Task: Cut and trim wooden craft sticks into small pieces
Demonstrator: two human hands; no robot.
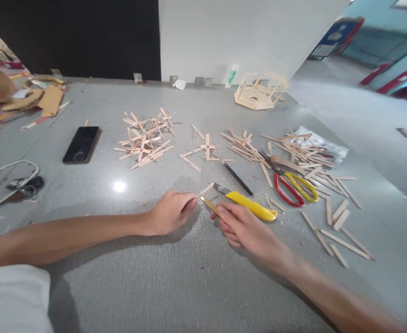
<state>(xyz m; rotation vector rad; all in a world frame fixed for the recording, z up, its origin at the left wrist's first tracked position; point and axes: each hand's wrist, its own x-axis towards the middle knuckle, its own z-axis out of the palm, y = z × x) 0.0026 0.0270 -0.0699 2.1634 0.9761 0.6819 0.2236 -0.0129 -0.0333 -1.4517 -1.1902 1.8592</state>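
Near the middle of the table my left hand point(174, 212) is closed, pinching a small wooden stick point(206, 190) whose free end points up and right. My right hand point(243, 226) is wrapped round a slim gold-coloured tool point(210, 206) with a flat, narrow tip. That tip sits close to the base of the stick; whether they touch I cannot tell. Just beyond my right hand lies a yellow utility knife point(250, 205) with its blade out. A black craft knife point(237, 178) rests behind it. Several joined sticks point(207, 148) stand or lie farther back.
Scissors with red and yellow handles point(295, 187) lie right, among loose sticks point(331, 210). A pile of joined sticks point(146, 138) is back left, beside a phone point(82, 144). A wooden frame model point(259, 92) and a glue stick point(231, 75) stand by the wall. A cable point(33, 166) lies left.
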